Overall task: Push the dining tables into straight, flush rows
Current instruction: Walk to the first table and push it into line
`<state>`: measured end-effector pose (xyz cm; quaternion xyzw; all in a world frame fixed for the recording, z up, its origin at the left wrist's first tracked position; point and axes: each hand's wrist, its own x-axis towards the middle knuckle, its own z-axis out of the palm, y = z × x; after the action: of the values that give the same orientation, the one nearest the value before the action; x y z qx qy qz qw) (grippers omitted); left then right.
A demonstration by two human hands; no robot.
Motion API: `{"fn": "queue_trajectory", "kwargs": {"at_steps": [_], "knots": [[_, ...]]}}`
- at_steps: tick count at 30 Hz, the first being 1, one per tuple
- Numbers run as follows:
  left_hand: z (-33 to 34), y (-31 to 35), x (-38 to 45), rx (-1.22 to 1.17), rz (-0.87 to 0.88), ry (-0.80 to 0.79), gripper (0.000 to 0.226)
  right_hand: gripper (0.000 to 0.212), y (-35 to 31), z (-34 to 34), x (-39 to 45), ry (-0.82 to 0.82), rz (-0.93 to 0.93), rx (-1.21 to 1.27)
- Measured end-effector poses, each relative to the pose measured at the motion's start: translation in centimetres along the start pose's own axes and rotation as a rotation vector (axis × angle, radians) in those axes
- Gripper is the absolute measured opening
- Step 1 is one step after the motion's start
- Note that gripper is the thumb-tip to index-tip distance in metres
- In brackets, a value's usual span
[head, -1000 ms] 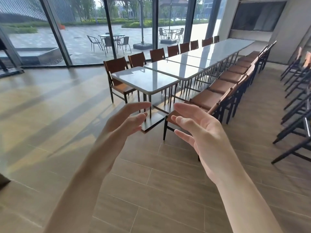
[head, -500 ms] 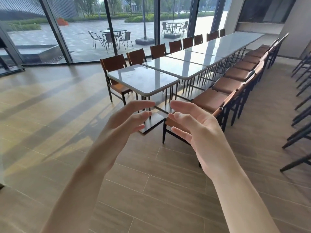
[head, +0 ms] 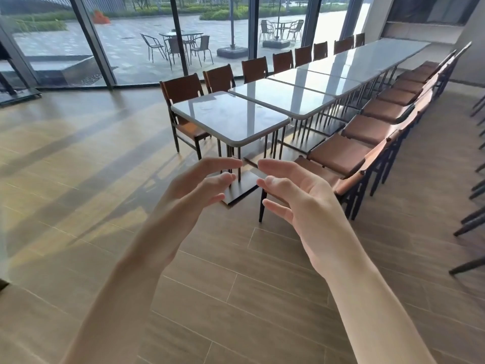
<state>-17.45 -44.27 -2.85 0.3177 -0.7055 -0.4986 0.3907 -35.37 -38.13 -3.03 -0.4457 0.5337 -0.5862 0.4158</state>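
Note:
A long row of grey-topped dining tables runs from the middle of the view to the far right. The nearest table [head: 231, 118] is small and square, and sits shifted left of the second table [head: 283, 97], so their side edges do not line up. My left hand [head: 199, 187] and my right hand [head: 296, 198] are raised in front of me, palms facing each other, fingers spread, holding nothing. Both hands are short of the nearest table and touch nothing.
Brown chairs line both sides of the row; the closest right-side chair [head: 338, 179] stands just behind my right hand. Dark chair legs [head: 472, 222] crowd the right edge. Glass walls [head: 131, 40] close the left and back. Wood-look floor [head: 78, 179] spreads to the left.
The tables have grown larger in view as I have come closer to them. My hands have stayed raised and open, fingertips drawing slightly nearer to each other.

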Motion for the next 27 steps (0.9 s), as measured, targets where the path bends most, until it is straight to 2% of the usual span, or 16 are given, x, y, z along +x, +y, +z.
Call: {"fn": "queue_trajectory", "kwargs": {"at_steps": [7, 19, 27], "knots": [[-6.8, -1.5, 2.2, -0.001, 0.016, 0.013, 0.039, 0.023, -0.1, 6.5, 4.0, -0.044, -0.005, -0.031], [-21.9, -5.5, 3.4, -0.048, 0.02, 0.185, 0.04, 0.024, 0.6, 19.5, 12.3, -0.075, 0.0, -0.021], [-28.3, -8.2, 4.8, -0.048, 0.003, 0.177, 0.039, 0.023, 2.0, 25.7, 15.9, -0.065, 0.003, -0.007]]}}
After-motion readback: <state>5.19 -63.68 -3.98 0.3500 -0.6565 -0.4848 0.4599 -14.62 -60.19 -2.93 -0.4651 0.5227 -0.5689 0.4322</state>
